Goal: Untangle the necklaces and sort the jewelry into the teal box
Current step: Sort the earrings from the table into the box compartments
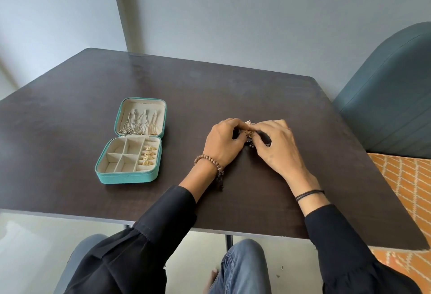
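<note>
Pinching the jewelry tangle (249, 132) between them — left hand (223, 145) and right hand (278, 147).

— Where's the jewelry box (126, 178)?
— Left on the surface (70, 130): chains (135, 123) in its rear lid (142, 102), small pieces (148, 156) in its right-hand compartments. The tangle (249, 130) sits between my left hand (222, 141) and right hand (277, 144).

The left hand (222, 145) and right hand (278, 148) hide most of the jewelry tangle (249, 132), its pieces indistinct.
</note>
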`<state>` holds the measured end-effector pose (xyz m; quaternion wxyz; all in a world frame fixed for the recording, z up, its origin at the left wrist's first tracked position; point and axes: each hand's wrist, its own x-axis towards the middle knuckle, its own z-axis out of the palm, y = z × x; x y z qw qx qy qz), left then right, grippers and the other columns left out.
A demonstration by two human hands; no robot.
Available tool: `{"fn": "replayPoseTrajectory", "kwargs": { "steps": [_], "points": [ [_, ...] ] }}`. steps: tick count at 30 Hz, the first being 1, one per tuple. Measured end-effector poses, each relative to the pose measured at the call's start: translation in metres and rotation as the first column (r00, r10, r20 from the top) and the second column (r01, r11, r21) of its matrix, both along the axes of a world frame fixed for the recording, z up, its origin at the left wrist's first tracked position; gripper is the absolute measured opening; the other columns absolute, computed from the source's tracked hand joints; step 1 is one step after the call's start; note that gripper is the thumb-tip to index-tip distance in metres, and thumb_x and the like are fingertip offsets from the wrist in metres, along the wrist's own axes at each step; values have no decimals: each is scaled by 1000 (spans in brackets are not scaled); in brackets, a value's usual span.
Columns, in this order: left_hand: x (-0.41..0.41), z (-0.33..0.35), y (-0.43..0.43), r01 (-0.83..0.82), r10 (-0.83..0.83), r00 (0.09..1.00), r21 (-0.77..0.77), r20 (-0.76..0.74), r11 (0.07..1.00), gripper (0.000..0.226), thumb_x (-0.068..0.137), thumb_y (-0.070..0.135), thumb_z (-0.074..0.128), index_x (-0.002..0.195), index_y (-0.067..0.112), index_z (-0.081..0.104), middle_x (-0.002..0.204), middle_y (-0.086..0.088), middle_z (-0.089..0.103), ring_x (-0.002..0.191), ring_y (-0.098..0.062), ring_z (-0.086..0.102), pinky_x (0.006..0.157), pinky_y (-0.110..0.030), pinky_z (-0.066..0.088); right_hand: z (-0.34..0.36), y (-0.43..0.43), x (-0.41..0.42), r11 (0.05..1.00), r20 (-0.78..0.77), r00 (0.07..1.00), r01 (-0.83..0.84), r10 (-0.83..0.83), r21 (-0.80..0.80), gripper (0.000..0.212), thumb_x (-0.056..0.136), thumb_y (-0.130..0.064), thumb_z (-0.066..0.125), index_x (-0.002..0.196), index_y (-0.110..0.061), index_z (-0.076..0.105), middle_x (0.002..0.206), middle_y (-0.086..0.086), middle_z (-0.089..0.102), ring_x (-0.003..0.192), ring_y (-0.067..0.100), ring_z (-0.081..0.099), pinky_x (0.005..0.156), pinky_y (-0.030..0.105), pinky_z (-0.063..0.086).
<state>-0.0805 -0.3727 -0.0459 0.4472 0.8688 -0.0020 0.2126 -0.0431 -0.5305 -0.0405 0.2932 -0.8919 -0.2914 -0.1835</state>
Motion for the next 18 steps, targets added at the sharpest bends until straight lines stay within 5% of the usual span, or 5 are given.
{"fn": "replayPoseTrajectory", "kwargs": {
  "steps": [7,13,18],
  "points": [
    [-3,4,0,19,-16,999,-87,34,996,17,88,10,64,100,17,74,104,5,71,97,-10,67,88,-32,55,2,-2,1,998,17,1000,0,-1,58,20,87,-15,68,105,-18,76,106,-5,72,104,20,58,93,42,50],
    [-4,5,-1,18,-16,994,-21,108,1000,24,86,14,66,107,26,69,108,13,67,106,-5,59,88,-30,52,5,-2,-3,987,63,998,2,-12,162,23,86,-11,73,109,-16,75,108,-6,71,103,10,59,84,16,46],
    [-6,6,-2,40,-41,991,17,124,999,34,82,7,64,110,27,67,109,11,66,107,-7,59,89,-35,52,10,2,-4,981,75,997,1,-16,195,13,89,-17,77,102,-17,77,97,-6,72,75,-6,55,69,7,42]
  ]
}}
